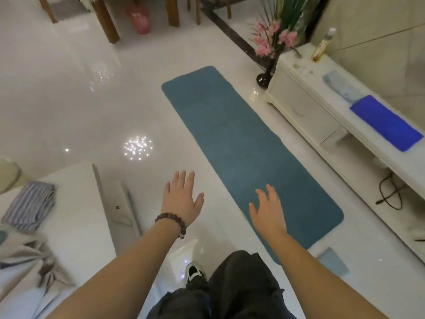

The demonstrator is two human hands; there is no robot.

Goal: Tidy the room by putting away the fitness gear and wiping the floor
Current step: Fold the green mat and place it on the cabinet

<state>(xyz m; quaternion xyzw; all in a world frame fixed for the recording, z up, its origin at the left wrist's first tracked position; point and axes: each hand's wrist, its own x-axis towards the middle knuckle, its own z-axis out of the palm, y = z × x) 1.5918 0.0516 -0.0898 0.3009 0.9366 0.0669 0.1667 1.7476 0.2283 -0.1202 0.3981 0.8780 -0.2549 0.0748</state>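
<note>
A long teal exercise mat point(239, 137) lies unrolled flat on the glossy white floor point(69, 107), running from near my feet toward the far wall. My left hand point(182, 199), with a bead bracelet at the wrist, hovers open above the bare floor just left of the mat. My right hand point(268, 209) hovers open above the mat's near end, fingers spread. Neither hand holds anything. A bright blue cloth point(386, 123) lies on the white cabinet at the right.
A white low cabinet point(305, 111) runs along the right wall, with a bottle point(323, 44) on top and a black cable point(391, 192) beneath. A dark vase of pink flowers point(266, 72) stands past it. A white table point(76, 215) with folded striped fabric point(31, 203) sits left. Wooden furniture legs point(108, 21) stand far back.
</note>
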